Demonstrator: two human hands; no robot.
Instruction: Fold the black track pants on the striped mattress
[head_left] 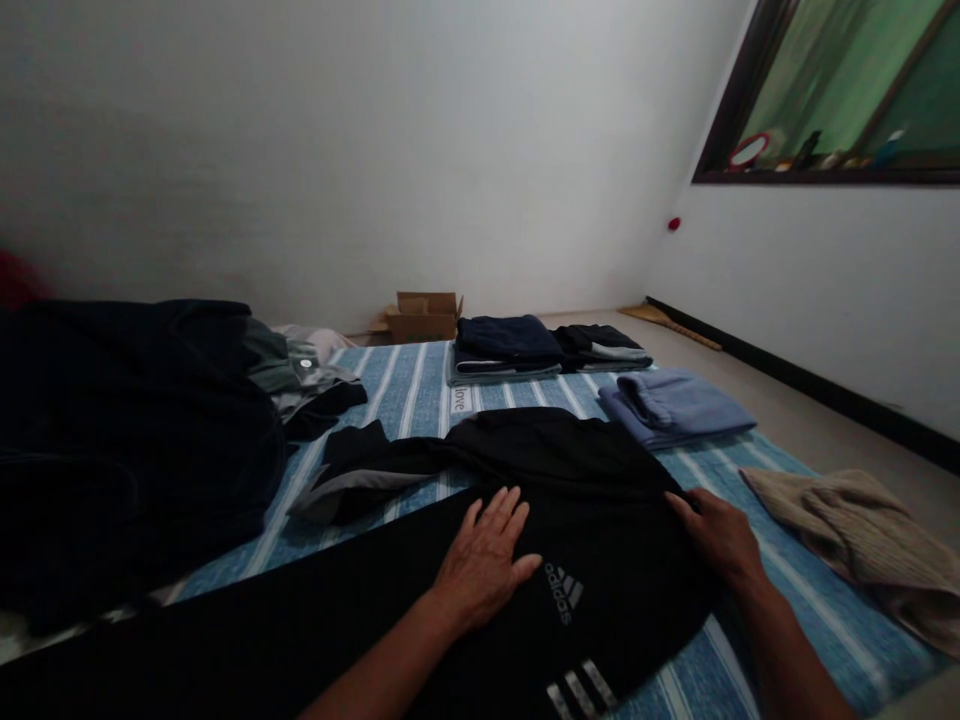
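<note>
Both hands, left [484,565] and right [718,535], press flat, gripping nothing, on black trousers [360,610] lying lower-left to upper-right.

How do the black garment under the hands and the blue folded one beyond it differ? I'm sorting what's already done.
The black garment lies spread out flat with a sleeve trailing left; the blue folded garment is a compact bundle. The black one shows a white logo and stripes; the blue one looks plain. The left hand and right hand rest on the black one; nothing touches the blue. Both lie on the striped blue mat.
</note>
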